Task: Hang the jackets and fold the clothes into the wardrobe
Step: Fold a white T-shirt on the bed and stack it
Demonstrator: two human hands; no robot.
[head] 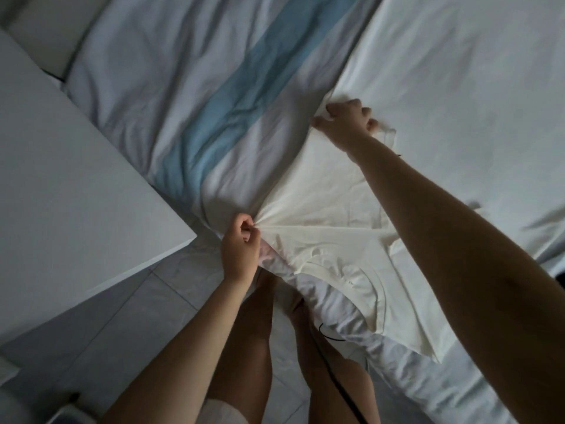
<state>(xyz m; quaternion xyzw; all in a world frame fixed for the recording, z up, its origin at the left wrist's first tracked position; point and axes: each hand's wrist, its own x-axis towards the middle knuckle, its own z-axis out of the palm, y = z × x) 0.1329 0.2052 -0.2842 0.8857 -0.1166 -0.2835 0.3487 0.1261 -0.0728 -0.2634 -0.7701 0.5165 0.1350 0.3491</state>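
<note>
A cream garment (330,209) lies spread over the near edge of the bed (458,87), in the centre of the frame. It is a plain, thin, pale off-white fabric without any print. It is pulled taut between the two hands, so that creases fan out from the left-hand grip. Its lower part is folded over itself, and a hemmed edge with a curved seam hangs off the mattress toward the lower right. The cut of the garment cannot be told for sure.

The left hand (240,243), just below centre, pinches a bunched corner of the fabric between thumb and curled fingers. The right hand (345,123), in the upper centre-right, reaches further onto the bed, with its fingers curled over the garment's far edge, gripping it against the sheet.

Left of the garment lies a crumpled white duvet (137,71) with a broad blue stripe (232,96) running diagonally. A white bench (61,163) fills the left of the frame, its corner near the left hand. Below it is a pale tiled floor (153,301), the person's bare legs (253,325) and a thin black cord (333,338) beside the mattress
</note>
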